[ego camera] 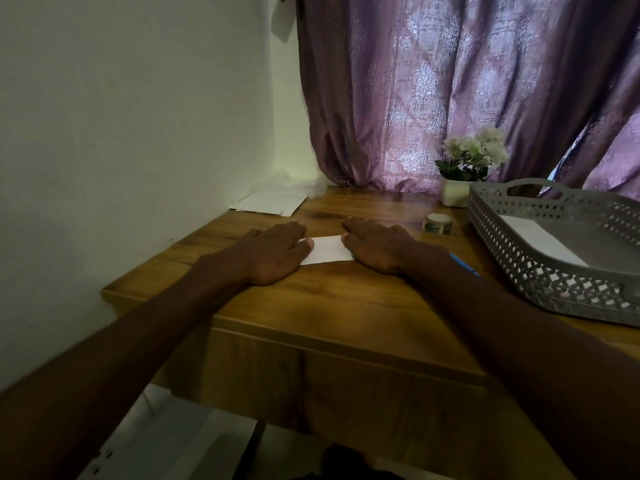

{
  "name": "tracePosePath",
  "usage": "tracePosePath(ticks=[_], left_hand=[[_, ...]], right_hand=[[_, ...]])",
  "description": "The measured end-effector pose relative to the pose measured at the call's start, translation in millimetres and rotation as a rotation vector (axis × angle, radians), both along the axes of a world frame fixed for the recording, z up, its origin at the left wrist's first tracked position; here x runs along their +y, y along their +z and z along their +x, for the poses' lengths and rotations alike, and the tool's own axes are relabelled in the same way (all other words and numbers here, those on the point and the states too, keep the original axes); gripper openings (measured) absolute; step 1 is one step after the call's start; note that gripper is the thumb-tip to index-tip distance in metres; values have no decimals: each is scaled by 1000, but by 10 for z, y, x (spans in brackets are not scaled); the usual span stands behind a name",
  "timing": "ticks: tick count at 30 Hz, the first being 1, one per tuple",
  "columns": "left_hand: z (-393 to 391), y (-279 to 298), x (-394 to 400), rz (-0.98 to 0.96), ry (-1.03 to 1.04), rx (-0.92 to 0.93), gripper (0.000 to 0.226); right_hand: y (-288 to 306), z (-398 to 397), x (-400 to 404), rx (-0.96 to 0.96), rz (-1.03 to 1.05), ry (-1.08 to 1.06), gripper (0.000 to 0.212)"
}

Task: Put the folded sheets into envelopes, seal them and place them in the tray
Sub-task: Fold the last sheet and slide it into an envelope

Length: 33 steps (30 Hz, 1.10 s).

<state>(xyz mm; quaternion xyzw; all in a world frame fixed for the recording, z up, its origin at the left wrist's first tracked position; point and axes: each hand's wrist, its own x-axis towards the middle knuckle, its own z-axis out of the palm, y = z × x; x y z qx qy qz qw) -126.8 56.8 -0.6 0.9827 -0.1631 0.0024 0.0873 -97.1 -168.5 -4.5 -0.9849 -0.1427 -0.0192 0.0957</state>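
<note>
Your left hand [277, 252] and right hand [375, 245], fingers flat and together, press the ends of the white envelope [327, 250] lying on the desk [346, 299] (probably flattening its seal).

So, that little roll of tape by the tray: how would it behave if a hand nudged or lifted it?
The tape roll lies flat on its side on the table, so a nudge would probably slide it, not roll it. Tipped onto its edge, its round shape would likely roll. It looks small and hollow, so probably light and easy to pinch.
</note>
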Motion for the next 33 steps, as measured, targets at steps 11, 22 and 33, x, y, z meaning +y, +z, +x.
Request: tracePosePath(ticks=[11,22,33], left_hand=[[-109,-134,162,-87,100,-229,52],[-199,-113,138,-182,65,-398,35],[-141,-58,161,-254,58,-374,28]], right_hand=[[18,-112,-20,-544,-13,84,33],[130,-360,329,-343,-110,-109,43],[35,8,-16,-48,30,-167,54]])
